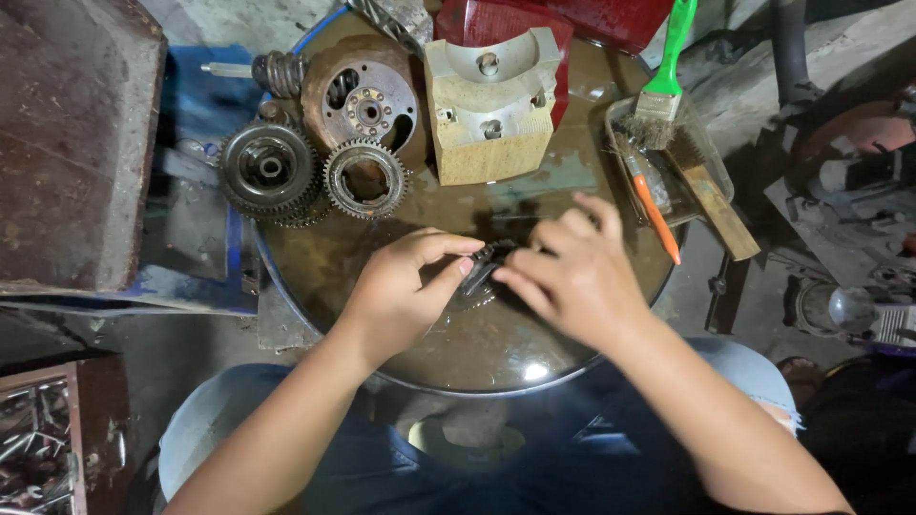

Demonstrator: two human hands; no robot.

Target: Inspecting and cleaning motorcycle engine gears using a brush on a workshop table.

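Both my hands meet over the middle of a round, oily metal drum top (572,172). My left hand (405,291) and my right hand (572,277) together pinch a small dark greasy metal part (485,262), mostly hidden by my fingers. Two toothed gears (270,172) (366,178) lie at the back left of the drum top, next to a rusty round flange with holes (365,98). A pale metal housing block (489,103) stands at the back centre.
A clear tray (711,157) at the right holds a green-handled brush (665,72), an orange-handled tool (655,217) and a wooden-backed brush (711,200). A coil spring (277,72) lies back left. A rusty box (72,143) stands left; a box of metal bits (38,448) is bottom left.
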